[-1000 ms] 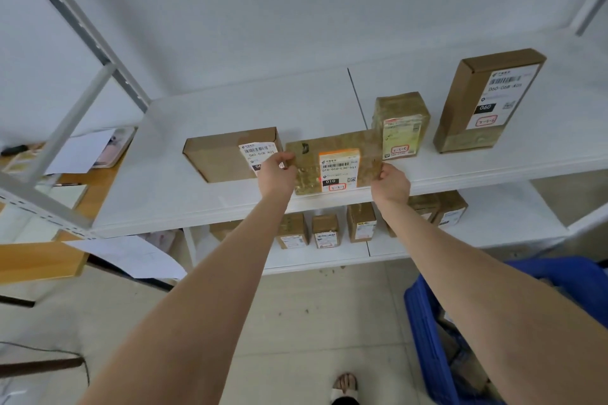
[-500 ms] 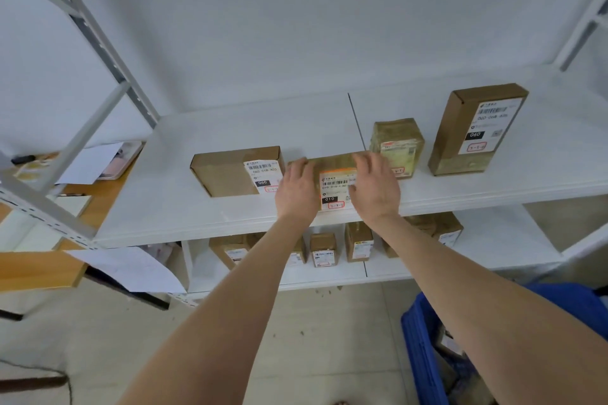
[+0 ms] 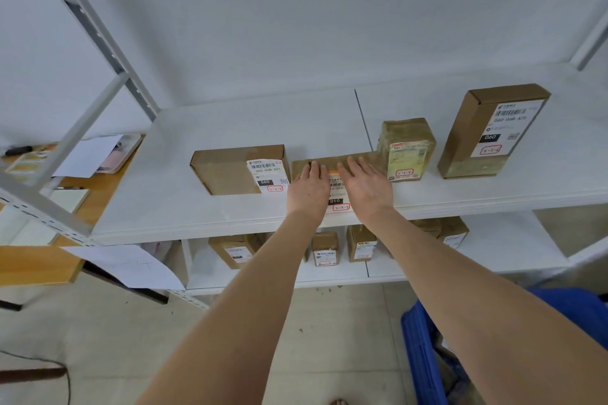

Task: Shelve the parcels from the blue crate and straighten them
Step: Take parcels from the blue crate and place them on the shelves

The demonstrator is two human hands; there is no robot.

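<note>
— Where are the hands?
— The left hand (image 3: 307, 187) and right hand (image 3: 365, 186) both lie flat, fingers straight, on the flat parcel (image 3: 335, 159) near the shelf's (image 3: 197, 214) front edge.
— Any room beside it?
— Little. The wide box (image 3: 230, 171) sits just left and the wrapped parcel (image 3: 408, 148) just right. Bare shelf opens behind it. The blue crate (image 3: 421, 355) stands on the floor below.

Hidden and cropped regions.
The left hand (image 3: 307, 189) and right hand (image 3: 367, 187) are covering most of the flat parcel (image 3: 332, 161) and its label (image 3: 336, 200); the right forearm (image 3: 493, 306) and the picture's edge are cutting off the blue crate (image 3: 424, 355).
</note>
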